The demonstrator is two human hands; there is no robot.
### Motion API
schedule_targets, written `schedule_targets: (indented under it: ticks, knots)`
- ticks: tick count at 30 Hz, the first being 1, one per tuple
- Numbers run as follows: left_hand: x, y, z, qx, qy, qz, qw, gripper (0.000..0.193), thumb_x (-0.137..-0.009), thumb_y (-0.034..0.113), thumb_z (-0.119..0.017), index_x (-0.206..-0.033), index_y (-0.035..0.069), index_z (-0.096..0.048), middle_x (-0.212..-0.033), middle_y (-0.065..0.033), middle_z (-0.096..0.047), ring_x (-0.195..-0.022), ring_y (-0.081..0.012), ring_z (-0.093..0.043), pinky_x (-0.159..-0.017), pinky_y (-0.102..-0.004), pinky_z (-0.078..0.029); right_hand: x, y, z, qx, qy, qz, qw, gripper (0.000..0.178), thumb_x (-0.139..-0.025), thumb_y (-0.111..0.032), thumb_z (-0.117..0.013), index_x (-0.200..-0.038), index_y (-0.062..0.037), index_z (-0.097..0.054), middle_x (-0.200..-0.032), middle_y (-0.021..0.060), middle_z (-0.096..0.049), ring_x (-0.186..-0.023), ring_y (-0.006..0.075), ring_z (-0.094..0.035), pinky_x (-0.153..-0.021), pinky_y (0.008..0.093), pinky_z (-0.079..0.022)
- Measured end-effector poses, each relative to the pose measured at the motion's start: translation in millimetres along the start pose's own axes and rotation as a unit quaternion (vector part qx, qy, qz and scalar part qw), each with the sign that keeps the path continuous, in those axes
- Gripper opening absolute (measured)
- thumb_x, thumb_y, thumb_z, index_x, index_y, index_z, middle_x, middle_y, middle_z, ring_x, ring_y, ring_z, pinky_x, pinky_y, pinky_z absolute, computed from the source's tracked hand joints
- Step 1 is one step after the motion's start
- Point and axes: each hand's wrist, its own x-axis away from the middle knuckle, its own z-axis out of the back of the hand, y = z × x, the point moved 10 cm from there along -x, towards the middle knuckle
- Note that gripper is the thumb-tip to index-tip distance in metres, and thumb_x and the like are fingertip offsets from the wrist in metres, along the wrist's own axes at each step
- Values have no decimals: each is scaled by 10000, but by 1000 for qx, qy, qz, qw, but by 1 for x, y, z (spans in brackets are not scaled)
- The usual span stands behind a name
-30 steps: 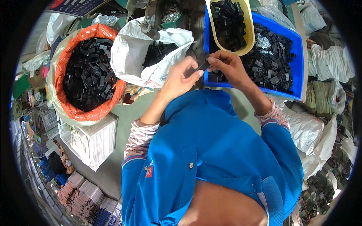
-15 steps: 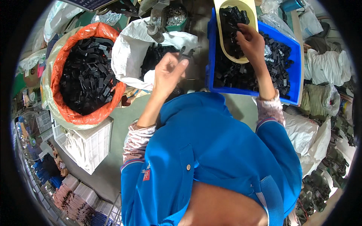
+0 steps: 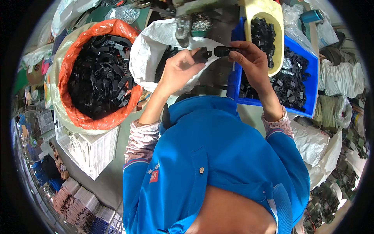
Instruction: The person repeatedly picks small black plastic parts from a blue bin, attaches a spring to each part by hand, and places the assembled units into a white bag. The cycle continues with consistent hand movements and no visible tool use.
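Observation:
My left hand [image 3: 180, 70] pinches a small black part with a rounded, forked end [image 3: 201, 55] between thumb and fingers. Facing it from the right, my right hand [image 3: 252, 62] grips a longer black part [image 3: 223, 51] by one end. A short gap separates the two pieces. Behind my right hand stands a pale yellow oval tub [image 3: 277, 39] of black parts [image 3: 263, 37]. It rests over a blue crate [image 3: 313, 85] filled with more black pieces. Beyond my left hand is a white sack [image 3: 141, 50] with black parts inside.
An orange-lined sack [image 3: 64, 84] heaped with black parts stands at left, above a white plastic crate [image 3: 103, 150]. A metal machine piece [image 3: 182, 32] juts over the white sack. A green container of small metal bits [image 3: 201, 24] sits behind. White bags [image 3: 311, 142] are piled at right.
My right hand has left the yellow tub with a black part and come left, close to my left hand. My left hand has shifted slightly right, still holding its piece.

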Motion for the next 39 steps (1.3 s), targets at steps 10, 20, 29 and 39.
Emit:
schedule_targets:
  ticks: [10,20,29,39]
  knots:
    - [-3,14,44,-95,-26,-23,995,234,-803,-11,-746,-729,19,-527,-1196,-206,-666,-1094,-183,-635,-859,-273,-491,-27,-10,-57,179,-76,66,979,296,-861,126,-617,-1144,39,-625,-1122,84,-581,-1049,163,-611,-916,271,-523]
    - [-21,37,61,-298,-62,-86,949,286,-758,40,-752,-1040,31,-702,-856,-123,-686,-658,-224,-630,-638,-301,-508,-47,-19,-89,327,-51,149,932,245,-794,66,-722,-1033,23,-692,-1063,121,-658,-969,206,-665,-830,292,-556]
    - [-43,61,76,-360,-68,-212,906,244,-702,27,-759,-936,-8,-700,-848,-119,-684,-641,-251,-613,-621,-329,-513,-57,-23,-100,315,6,185,931,261,-763,71,-750,-1015,29,-696,-1067,128,-658,-986,210,-662,-842,298,-550]
    - [-73,51,76,-371,-80,-205,902,236,-758,129,-763,-913,27,-617,-816,-97,-633,-667,-269,-591,-607,-352,-483,-75,-11,-86,372,92,182,906,234,-797,14,-756,-1028,0,-719,-957,128,-729,-838,162,-691,-776,261,-545]
